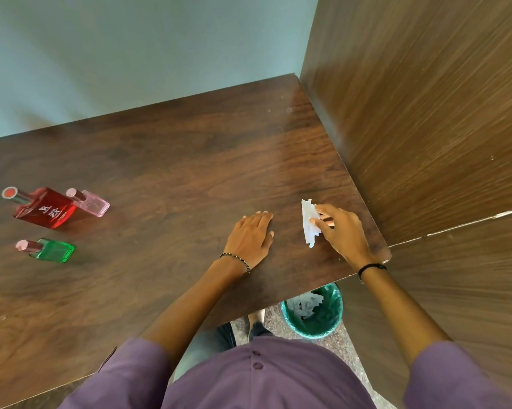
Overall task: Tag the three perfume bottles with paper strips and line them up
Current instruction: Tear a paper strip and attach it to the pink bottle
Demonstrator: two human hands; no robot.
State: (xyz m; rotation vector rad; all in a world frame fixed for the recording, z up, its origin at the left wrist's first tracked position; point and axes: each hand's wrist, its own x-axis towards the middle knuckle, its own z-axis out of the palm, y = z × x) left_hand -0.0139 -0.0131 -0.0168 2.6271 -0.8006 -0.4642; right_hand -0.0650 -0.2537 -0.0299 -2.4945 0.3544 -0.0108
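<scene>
Right hand (pixel 342 231): grip pinching white paper strips (pixel 309 224) between thumb and fingertips, at the right end of the tabletop (pixel 175 160), near the wooden side panel (pixel 426 113). The paper looks torn and ragged at the lower end; cannot tell how many strips are in the pinch.

Left hand (pixel 253 236): flat on the tabletop, palm down, fingers together, holding nothing.

Bottles: all three at the far left, well apart from both hands. Red bottle (pixel 43 209) and pink bottle (pixel 91 203) touching or nearly so. Green bottle (pixel 52 250) nearer the person, just apart from the red one. All three seem to stand upright, caps on, though the wide lens skews them.

Progress: no bottle carries a strip. Bottles clustered, not in a row. Judged: task at its start, paper in hand, all three tags and the line-up still to do.

Bin (pixel 312 311) below the tabletop edge holds paper scraps.
</scene>
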